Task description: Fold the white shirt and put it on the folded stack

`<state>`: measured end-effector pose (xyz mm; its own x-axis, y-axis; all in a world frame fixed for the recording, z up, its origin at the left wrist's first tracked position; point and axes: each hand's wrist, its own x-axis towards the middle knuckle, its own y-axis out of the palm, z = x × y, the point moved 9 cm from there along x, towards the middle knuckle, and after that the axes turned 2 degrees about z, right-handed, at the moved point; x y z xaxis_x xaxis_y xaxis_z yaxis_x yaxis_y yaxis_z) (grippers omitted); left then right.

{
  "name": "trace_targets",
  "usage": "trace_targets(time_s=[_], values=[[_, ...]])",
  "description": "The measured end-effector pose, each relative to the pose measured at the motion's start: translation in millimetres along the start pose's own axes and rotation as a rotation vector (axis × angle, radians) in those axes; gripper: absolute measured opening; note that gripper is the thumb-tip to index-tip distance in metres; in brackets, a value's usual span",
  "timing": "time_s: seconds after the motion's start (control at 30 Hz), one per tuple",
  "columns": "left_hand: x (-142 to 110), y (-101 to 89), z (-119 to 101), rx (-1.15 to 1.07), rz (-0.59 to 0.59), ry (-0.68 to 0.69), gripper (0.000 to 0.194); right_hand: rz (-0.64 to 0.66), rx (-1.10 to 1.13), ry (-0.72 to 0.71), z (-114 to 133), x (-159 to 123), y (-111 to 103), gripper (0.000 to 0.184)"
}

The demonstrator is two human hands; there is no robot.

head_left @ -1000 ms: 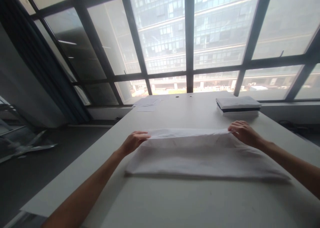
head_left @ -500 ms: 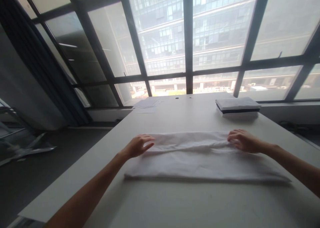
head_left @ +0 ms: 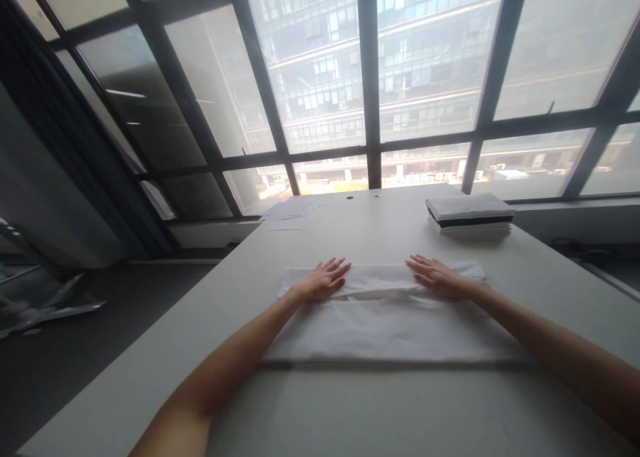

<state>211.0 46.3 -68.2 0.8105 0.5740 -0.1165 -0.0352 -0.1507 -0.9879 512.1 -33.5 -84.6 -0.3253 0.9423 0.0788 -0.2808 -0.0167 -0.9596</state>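
Observation:
A white cloth [head_left: 390,327] lies folded in a wide band across the white table [head_left: 350,410]. Its far edge is turned over toward me into a narrow flap. My left hand [head_left: 324,280] lies flat on that flap, fingers spread, left of the middle. My right hand [head_left: 436,275] lies flat on the same flap, fingers stretched out, right of the middle. Neither hand holds anything.
A stack of folded cloths [head_left: 470,214], white with one dark layer, sits at the table's far right. Loose papers [head_left: 290,211] lie at the far left corner. Large windows [head_left: 370,77] stand behind the table. Dark floor lies to the left.
Both hands let go of the cloth's far corners and slid inward along the folded flap. They now rest flat and open on it.

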Motion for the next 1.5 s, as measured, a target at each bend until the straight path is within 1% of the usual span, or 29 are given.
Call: trace_targets(time_s=[0.07, 0.17, 0.3, 0.4, 0.43, 0.5, 0.57, 0.6, 0.67, 0.7, 0.77, 0.83, 0.9, 1.0, 1.13, 1.23, 1.3, 1.4, 1.43, 1.5], values=[[0.9, 1.7, 3.5, -0.003, 0.010, -0.006, 0.063, 0.069, 0.004, 0.038, -4.6, 0.4, 8.6, 0.067], [0.4, 4.6, 3.8, 0.010, -0.002, -0.008, 0.065, 0.110, 0.000, 0.050, -5.2, -2.8, 11.3, 0.068], [-3.6, 3.9, 2.6, 0.017, -0.018, -0.003, 0.064, 0.113, -0.025, 0.041, -1.1, -5.7, 8.1, 0.067], [-4.1, -5.7, -3.5, 0.015, -0.034, -0.018, 0.065, 0.091, -0.030, 0.090, 5.4, -0.9, 1.4, 0.065], [-2.4, -10.6, -10.1, 0.016, -0.048, -0.011, 0.066, 0.075, -0.024, 0.104, 10.6, 2.3, -1.9, 0.065], [4.0, -20.3, -32.2, 0.015, -0.093, 0.040, 0.064, 0.038, -0.002, 0.092, 28.0, 10.3, -8.0, 0.065], [13.1, -25.4, -61.8, 0.004, -0.136, 0.124, 0.061, 0.038, 0.016, 0.021, 51.0, 17.6, -7.3, 0.066], [18.1, -24.5, -75.7, -0.006, -0.144, 0.157, 0.061, 0.060, 0.020, -0.015, 61.0, 20.0, -3.3, 0.067], [28.0, -14.6, -96.5, -0.024, -0.109, 0.187, 0.065, 0.122, 0.029, -0.063, 72.9, 21.5, 9.2, 0.069], [32.3, -7.8, -102.7, -0.031, -0.082, 0.187, 0.067, 0.146, 0.033, -0.077, 75.0, 21.1, 15.5, 0.070], [38.3, 5.0, -107.6, -0.044, -0.031, 0.183, 0.072, 0.166, 0.037, -0.092, 73.7, 19.6, 24.4, 0.069], [40.9, 12.2, -103.7, -0.061, -0.014, 0.184, 0.073, 0.162, 0.029, -0.105, 70.6, 18.4, 27.9, 0.068], [40.3, 13.2, -89.0, -0.074, -0.032, 0.150, 0.072, 0.155, 0.021, -0.114, 69.0, 18.0, 28.1, 0.068], [30.5, 10.2, -52.5, -0.048, -0.068, 0.045, 0.070, 0.142, 0.010, -0.120, 69.8, 18.3, 26.1, 0.067], [3.7, 9.4, -1.6, -0.037, -0.042, -0.083, 0.067, 0.121, -0.008, -0.119, 70.2, 18.7, 25.3, 0.067], [-12.6, 9.3, 22.5, -0.064, -0.015, -0.147, 0.069, 0.118, 0.001, -0.118, 69.5, 18.9, 26.6, 0.067], [-17.5, 7.5, 28.2, -0.067, -0.015, -0.168, 0.072, 0.115, 0.016, -0.113, 69.5, 19.1, 26.8, 0.066], [-22.1, -0.9, 25.2, -0.072, -0.042, -0.178, 0.074, 0.074, 0.076, -0.093, 70.0, 18.2, 20.3, 0.065], [-25.0, -6.1, 19.9, -0.078, -0.059, -0.146, 0.075, 0.040, 0.111, -0.091, 70.4, 16.9, 14.5, 0.065], [-35.7, -19.3, 3.6, -0.103, -0.099, -0.013, 0.076, -0.052, 0.188, -0.135, 73.4, 10.6, -3.2, 0.062]])
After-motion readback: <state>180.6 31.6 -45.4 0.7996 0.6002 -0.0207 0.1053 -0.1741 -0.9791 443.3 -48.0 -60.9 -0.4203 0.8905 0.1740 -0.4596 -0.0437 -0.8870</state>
